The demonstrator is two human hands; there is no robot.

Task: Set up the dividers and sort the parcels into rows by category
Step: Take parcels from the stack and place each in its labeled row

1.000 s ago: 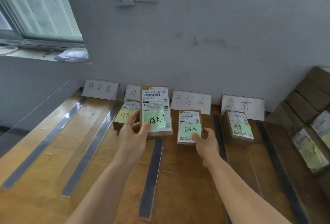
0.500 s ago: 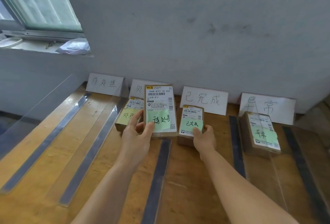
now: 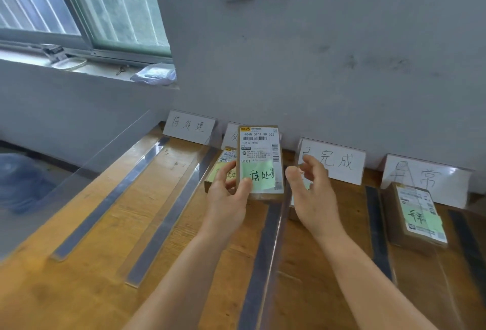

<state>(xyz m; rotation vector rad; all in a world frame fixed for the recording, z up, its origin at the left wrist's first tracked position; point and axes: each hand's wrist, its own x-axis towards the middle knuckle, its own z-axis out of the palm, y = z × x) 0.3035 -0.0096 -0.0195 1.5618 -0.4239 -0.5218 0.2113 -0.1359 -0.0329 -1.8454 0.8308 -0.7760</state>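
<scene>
Held parcel (image 3: 260, 162): brown box, white shipping label, green sticky note with handwriting — raised upright above the wooden table (image 3: 79, 264), in front of the label cards.
Left hand (image 3: 228, 198): grips the parcel's lower left edge.
Right hand (image 3: 311, 193): fingers spread, empty — just beside the parcel.

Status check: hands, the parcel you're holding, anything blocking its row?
Left hand grips parcel, green note 待处理. Right hand open, empty, beside it. Row under the 待处理 sign holds no parcel; clear divider stands between.
</scene>
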